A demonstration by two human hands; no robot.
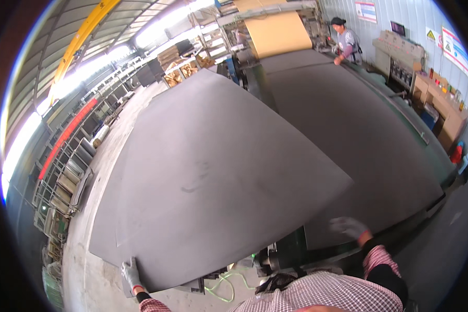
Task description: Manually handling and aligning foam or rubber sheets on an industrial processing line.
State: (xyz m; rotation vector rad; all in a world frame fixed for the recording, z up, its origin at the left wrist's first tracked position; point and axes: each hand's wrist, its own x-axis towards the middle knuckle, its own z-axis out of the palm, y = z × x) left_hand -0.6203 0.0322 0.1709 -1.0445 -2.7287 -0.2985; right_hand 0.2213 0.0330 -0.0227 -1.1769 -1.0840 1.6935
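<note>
A large dark grey sheet (208,156) spreads at a slant across the middle, over a stack of similar sheets (106,223) whose edges show at its left. In a grey glove, my left hand (131,275) grips the sheet's near left edge. My right hand (350,228), also gloved and slightly blurred, hovers off the sheet's right corner with fingers stretched out and nothing visible in them. Beneath that hand lies another dark sheet (359,140) on the long machine bed (418,130). The slanted sheet's right corner overlaps this one.
A co-worker (346,41) stands at the bed's far right. Behind it, a yellow-orange sheet (278,34) hangs from the machine. Workbenches (442,104) line the right wall. Racks with rolls (70,182) stand left across the floor. A green hose (223,286) lies near my feet.
</note>
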